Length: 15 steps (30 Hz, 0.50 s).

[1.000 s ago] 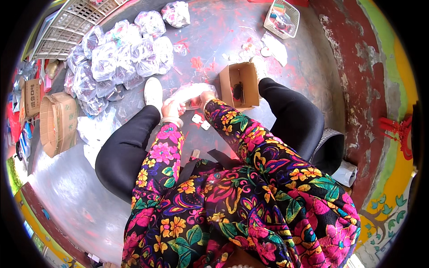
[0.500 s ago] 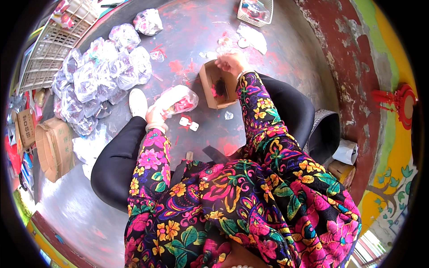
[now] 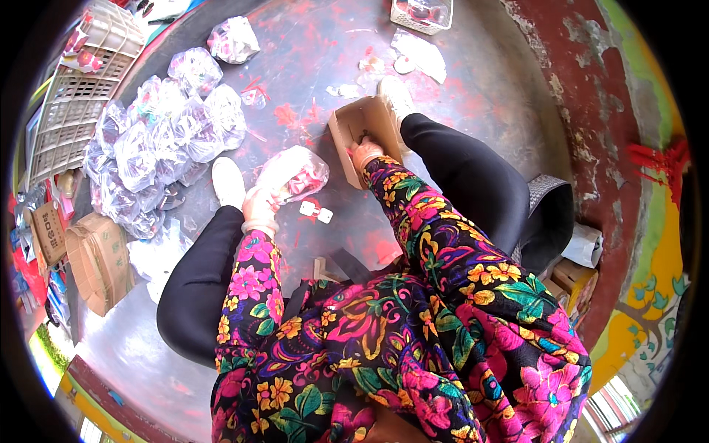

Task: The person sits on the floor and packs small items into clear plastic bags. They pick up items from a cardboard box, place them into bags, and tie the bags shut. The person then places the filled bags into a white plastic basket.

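My left hand (image 3: pixel 261 205) grips a clear plastic bag (image 3: pixel 299 171) with pink and red pieces inside, held above the floor between my legs. To the right, a small open cardboard box (image 3: pixel 346 140) rests on the floor. My right hand (image 3: pixel 365 153) reaches down into it, fingers bent together at some small dark contents. Its fingertips are partly hidden, so what they hold does not show clearly. Just below the bag lie two small white squarish pieces (image 3: pixel 315 212) with red around them.
Filled plastic bags (image 3: pixel 173 133) are heaped at the left, beside a white plastic crate (image 3: pixel 88 88) and an open cardboard carton (image 3: pixel 100 258). At the far side are a white basket (image 3: pixel 422 16) and a crumpled white bag (image 3: pixel 421 55). A dark bag (image 3: pixel 550 221) stands by my right leg.
My right hand has moved from the box's far rim down inside it. My left hand still holds the plastic bag in nearly the same place. The whole view has shifted slightly.
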Tool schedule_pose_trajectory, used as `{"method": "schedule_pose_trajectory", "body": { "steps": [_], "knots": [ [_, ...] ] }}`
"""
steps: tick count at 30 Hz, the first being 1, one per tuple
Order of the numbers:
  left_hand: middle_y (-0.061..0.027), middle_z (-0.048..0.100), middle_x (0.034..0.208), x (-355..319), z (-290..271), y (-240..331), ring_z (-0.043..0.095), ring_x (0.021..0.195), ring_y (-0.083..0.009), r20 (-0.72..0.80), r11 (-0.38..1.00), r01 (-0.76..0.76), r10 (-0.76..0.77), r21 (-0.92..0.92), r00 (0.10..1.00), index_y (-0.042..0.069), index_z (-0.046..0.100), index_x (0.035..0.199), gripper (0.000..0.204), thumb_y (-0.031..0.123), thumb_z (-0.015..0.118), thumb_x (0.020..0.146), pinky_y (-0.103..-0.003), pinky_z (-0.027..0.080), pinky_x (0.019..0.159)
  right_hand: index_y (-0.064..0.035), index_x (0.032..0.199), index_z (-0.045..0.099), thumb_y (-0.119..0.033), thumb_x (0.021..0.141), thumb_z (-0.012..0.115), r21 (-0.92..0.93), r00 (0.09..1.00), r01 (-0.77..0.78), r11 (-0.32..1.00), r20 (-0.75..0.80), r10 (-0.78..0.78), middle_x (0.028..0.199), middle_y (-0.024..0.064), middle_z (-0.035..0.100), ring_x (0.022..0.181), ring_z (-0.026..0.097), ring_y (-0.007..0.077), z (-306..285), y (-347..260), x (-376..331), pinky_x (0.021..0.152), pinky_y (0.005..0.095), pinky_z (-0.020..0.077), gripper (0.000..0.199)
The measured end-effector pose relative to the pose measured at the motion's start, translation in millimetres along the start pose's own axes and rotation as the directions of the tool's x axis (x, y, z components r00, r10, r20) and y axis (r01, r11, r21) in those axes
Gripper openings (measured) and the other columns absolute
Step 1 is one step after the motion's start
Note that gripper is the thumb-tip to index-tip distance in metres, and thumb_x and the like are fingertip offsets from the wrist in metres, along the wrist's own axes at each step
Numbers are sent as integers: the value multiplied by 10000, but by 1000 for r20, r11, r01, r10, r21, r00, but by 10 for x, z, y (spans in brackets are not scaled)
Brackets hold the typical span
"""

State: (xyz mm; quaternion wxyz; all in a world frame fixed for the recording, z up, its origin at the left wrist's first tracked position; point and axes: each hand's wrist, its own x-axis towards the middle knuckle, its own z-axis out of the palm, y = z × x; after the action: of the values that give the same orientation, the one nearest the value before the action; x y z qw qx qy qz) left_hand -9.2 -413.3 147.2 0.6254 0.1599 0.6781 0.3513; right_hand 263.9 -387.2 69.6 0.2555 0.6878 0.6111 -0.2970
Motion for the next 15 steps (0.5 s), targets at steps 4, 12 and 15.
{"method": "schedule_pose_trajectory", "body": {
  "steps": [4,12,15],
  "knots": [
    [-83,544,644,43,17,-21,523,512,-171,-8,999,26,-26,-20,1000,29,503,898,182,117,355,837,-256,398,426,-111,1138,476,-257,872,378,-77,993,-42,996,-110,33,1175,180,429,1018,514,283,156,-29,167,819,334,430,319],
    [-95,553,657,76,-28,-77,533,526,-174,-4,1000,8,-8,-30,1000,20,486,941,184,121,373,838,-262,407,427,-85,976,577,-284,858,415,276,988,52,960,-151,-10,948,140,600,906,578,240,68,99,296,746,332,467,282],
    [-95,556,665,66,-66,-75,536,533,-176,-10,1000,6,-6,-17,1000,22,484,949,185,121,377,836,-265,411,438,-73,920,620,-315,794,490,401,993,-44,915,-79,83,939,140,605,913,572,273,-420,56,-1,793,364,442,303]
  ]
}}
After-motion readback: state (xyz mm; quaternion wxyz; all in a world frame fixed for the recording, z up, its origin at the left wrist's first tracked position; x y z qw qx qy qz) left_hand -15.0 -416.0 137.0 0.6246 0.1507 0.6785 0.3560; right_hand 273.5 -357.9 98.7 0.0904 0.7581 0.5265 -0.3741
